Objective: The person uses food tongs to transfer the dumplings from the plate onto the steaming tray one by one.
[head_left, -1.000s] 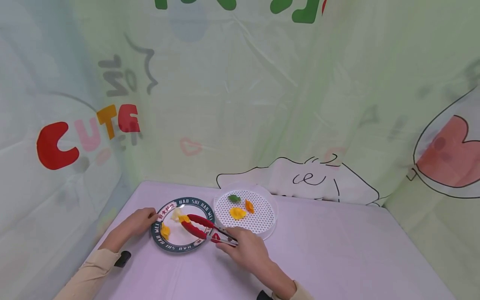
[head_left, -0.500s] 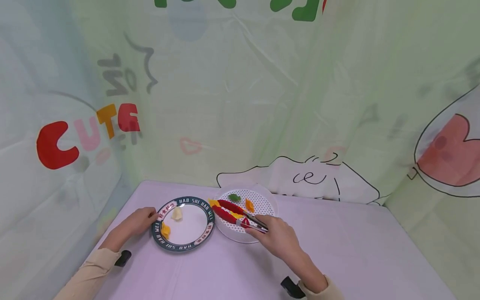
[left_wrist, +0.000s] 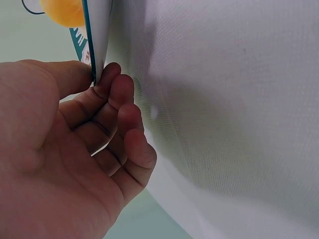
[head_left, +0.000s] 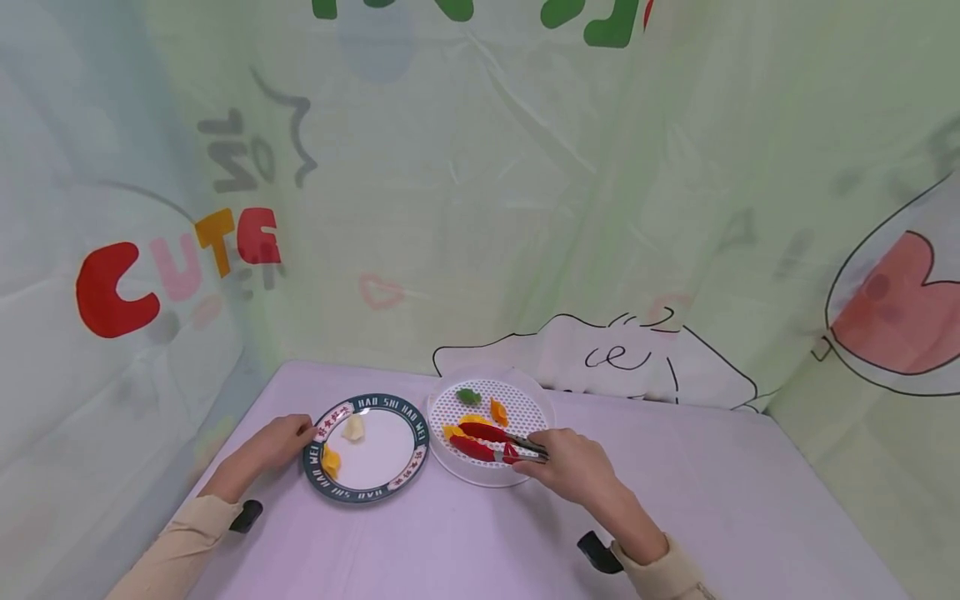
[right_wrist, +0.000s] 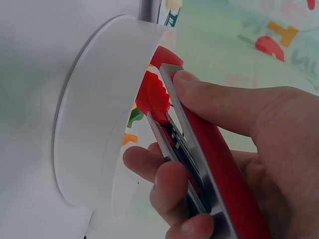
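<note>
My left hand pinches the left rim of a white plate with a dark green lettered border; the left wrist view shows thumb and fingertips on that rim. My right hand grips red-tipped metal tongs, whose tips reach down inside a round white perforated basket. At the tips is a small yellow piece, partly hidden by them. Inside the basket lie another yellow piece, an orange piece and a green piece. The plate bears a cream piece and a yellow-orange piece.
The plate and the basket stand side by side on a table under a pale lilac cloth. Printed fabric hangs behind the table and along both sides. The basket has a raised wall around its perforated floor.
The tongs carried a yellow piece from the plate rightward over the basket's rim, then lowered it into the basket. My left hand stayed on the plate's rim.
</note>
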`<action>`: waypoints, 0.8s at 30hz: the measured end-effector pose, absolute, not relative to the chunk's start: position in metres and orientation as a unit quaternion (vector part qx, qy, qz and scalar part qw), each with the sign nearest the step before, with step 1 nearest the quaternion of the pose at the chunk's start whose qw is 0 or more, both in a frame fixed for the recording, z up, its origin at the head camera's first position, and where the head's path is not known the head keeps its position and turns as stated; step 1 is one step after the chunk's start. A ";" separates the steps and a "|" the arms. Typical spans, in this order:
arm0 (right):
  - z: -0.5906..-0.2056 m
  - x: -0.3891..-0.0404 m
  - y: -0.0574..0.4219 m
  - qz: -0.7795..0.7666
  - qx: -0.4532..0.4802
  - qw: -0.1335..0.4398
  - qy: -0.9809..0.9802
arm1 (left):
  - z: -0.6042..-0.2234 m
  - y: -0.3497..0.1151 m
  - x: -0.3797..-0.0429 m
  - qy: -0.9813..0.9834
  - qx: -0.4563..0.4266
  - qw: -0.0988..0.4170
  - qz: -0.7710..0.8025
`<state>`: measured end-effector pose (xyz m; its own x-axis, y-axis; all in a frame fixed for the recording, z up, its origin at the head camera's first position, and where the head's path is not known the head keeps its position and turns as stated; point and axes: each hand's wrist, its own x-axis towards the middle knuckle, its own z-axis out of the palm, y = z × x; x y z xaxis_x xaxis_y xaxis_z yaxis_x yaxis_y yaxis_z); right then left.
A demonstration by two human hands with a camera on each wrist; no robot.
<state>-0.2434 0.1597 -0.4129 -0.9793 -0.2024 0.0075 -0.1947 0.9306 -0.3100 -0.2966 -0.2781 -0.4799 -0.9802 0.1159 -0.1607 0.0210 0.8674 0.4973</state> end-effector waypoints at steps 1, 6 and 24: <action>-0.414 -0.244 0.159 -0.153 -0.102 0.014 0.983 | -0.480 -0.278 -0.297 0.962 0.035 0.093 0.255; -0.415 -0.246 0.158 -0.144 -0.101 0.018 0.984 | -0.481 -0.278 -0.297 0.963 0.033 0.094 0.252; -0.410 -0.241 0.154 -0.194 -0.063 -0.003 0.979 | -0.481 -0.278 -0.296 0.962 0.031 0.093 0.253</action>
<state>-0.2411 0.1543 -0.4097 -0.9922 -0.1214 0.0297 -0.1235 0.9166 -0.3801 -0.2964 -0.2781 -0.4812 -0.9808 0.1067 -0.1635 0.0124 0.8696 0.4935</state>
